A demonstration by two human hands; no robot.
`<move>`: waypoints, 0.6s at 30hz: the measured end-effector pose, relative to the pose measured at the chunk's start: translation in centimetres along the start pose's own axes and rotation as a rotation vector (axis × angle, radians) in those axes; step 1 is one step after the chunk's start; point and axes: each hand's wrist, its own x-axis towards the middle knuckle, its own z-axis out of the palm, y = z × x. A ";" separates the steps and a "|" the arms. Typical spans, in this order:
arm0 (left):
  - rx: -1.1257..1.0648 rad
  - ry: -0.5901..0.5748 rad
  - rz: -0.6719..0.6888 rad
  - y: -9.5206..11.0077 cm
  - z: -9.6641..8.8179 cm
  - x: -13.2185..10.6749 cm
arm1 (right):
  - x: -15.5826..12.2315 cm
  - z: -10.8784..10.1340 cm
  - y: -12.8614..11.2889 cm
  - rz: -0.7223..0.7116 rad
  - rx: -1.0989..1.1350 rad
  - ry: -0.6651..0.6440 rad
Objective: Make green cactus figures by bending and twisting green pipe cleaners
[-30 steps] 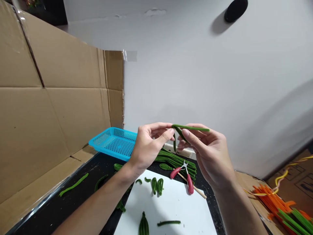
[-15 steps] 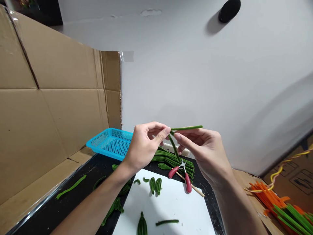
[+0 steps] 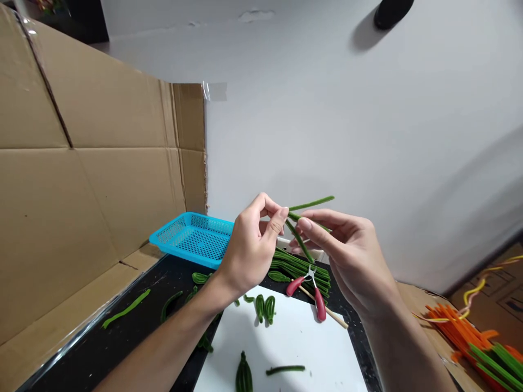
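Above the table, my left hand pinches green pipe cleaners where several ends meet. One end points right and up, another hangs down to the right. My right hand has thumb and forefinger closed on a middle length of the same green pipe cleaner. Below lie red-handled cutting pliers, jaws apart, across a thin wooden stick. A bundle of green pipe cleaners is behind them. On the white board rest a folded green leaf-like piece, two small loops and a short straight piece.
A blue perforated basket stands at the back left. Cardboard walls the left side. Orange pipe cleaners and more green ones lie at the right. A flat green strip is on the black table.
My right hand now pinches a separate length angled down to the right, and the upper end has tilted upward. The view has shifted slightly.
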 end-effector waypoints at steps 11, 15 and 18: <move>0.024 -0.007 0.025 0.0 0.4 -0.1 | 0.3 -0.1 0.4 -0.066 -0.162 0.053; 0.127 0.012 0.103 0.1 0.0 0.2 | 0.1 -0.6 -0.1 -0.103 -0.362 -0.001; 0.154 -0.011 0.104 0.2 -0.2 0.4 | 0.0 -0.9 -0.7 -0.115 -0.417 -0.018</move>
